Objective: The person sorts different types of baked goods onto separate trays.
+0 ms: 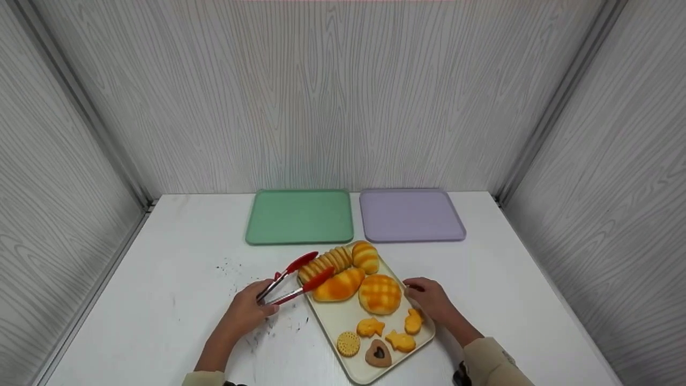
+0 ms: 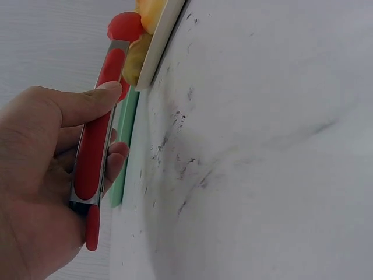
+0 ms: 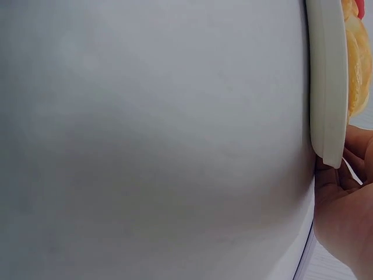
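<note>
White desk [image 1: 161, 300] boxed in by grey wood-grain walls. Left hand [image 1: 247, 311] curls round red tongs [image 1: 293, 279], tips apart at the long bun [image 1: 338, 285] on the cream tray [image 1: 332, 321]. Right hand [image 1: 431, 300] grips the tray's right rim (fingers curled under it, wrist view). Best to close the tips squarely on the bun's middle while the tray is steadied. Green tray [image 1: 299, 216] and purple tray [image 1: 410, 214] lie just behind; open desk left and right.
</note>
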### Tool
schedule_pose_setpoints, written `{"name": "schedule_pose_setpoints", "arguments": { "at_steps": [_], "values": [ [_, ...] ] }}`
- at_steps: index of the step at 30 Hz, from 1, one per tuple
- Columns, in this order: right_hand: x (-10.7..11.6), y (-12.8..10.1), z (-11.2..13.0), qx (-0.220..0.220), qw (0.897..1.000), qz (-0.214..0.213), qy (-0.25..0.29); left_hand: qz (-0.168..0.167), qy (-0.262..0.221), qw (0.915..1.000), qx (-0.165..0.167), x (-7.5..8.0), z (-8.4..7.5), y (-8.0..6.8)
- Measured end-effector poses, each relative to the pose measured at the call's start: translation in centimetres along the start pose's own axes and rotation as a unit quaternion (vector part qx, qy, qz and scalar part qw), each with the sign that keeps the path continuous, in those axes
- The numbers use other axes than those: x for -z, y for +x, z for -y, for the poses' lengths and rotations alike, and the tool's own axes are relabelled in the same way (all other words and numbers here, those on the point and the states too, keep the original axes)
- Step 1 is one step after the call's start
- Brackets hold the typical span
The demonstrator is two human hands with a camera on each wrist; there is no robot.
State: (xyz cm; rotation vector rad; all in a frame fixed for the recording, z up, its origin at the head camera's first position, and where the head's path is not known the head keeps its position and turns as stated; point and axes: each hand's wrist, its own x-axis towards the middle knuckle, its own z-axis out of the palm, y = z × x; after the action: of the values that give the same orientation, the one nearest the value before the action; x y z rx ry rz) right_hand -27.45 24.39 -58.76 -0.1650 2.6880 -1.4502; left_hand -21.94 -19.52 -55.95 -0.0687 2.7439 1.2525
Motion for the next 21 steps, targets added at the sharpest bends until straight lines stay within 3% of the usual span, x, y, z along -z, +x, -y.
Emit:
{"name": "schedule_pose_setpoints", "arguments": {
  "at_steps": [9,21],
  "values": [
    [-0.04,0.03,0.11,0.004,1.000,-0.003,0.002,0.011,-0.008,0.9999,0.002,-0.06,0.29,0.20],
    [0.02,0.00,-0.10,0.015,1.000,0.002,0.000,-0.005,-0.002,1.0000,-0.001,-0.32,0.21,-0.08]
  ]
}}
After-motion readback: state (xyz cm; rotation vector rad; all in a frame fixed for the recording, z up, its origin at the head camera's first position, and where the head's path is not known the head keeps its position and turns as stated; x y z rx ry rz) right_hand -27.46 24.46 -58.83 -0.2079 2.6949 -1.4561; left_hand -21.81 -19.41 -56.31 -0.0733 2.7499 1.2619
